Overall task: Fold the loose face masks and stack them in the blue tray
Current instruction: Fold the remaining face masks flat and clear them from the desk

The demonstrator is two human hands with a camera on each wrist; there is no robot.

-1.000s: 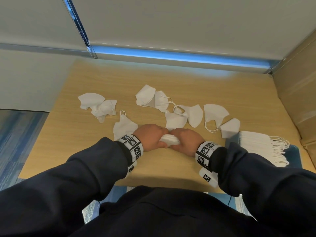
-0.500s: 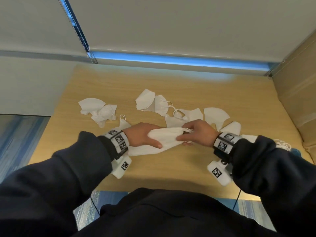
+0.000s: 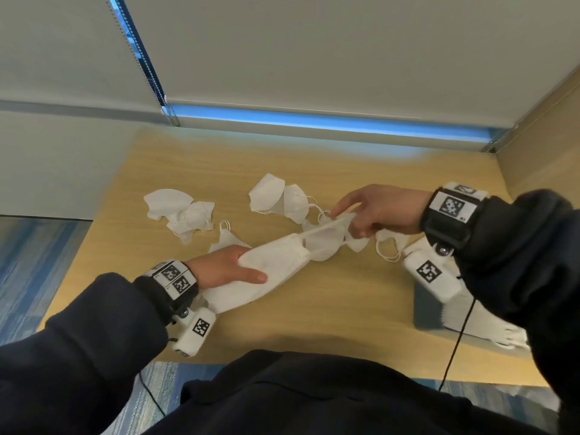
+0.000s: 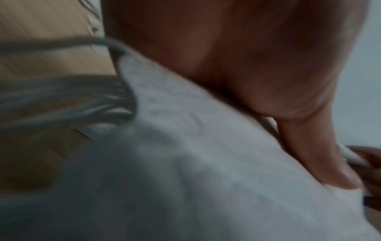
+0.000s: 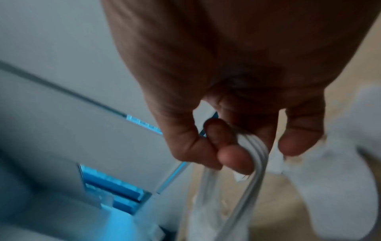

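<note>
Your left hand (image 3: 222,270) grips the folded mask (image 3: 270,262) by its body, thumb on top, in the lower middle of the head view. Your right hand (image 3: 379,211) pinches the ear loops (image 3: 326,229) of this same mask, a little above and to the right; in the right wrist view the thumb and fingertips (image 5: 235,159) close on the thin white straps. The mask hangs stretched between both hands, above the wooden table (image 3: 345,293).

I judge that this mask is very light and soft, with almost no stiffness except along the folded edge. The fabric looks matte and slightly fuzzy, so it should not slip easily. The loops are thin elastic cords and they will stretch; do not pull them hard, they can tear from the seam. Better take hold of the flat body near the fold, and let the loops only follow.

The other loose masks (image 3: 175,211) lie crumpled in the upper left and the centre of the table, white and cup-shaped, some overlapping. The blue tray (image 3: 426,312) stands at the right edge of the frame, partly hidden by your right sleeve, and a stack of folded masks (image 3: 470,324) lies in it with the loops toward the lower right.
</note>
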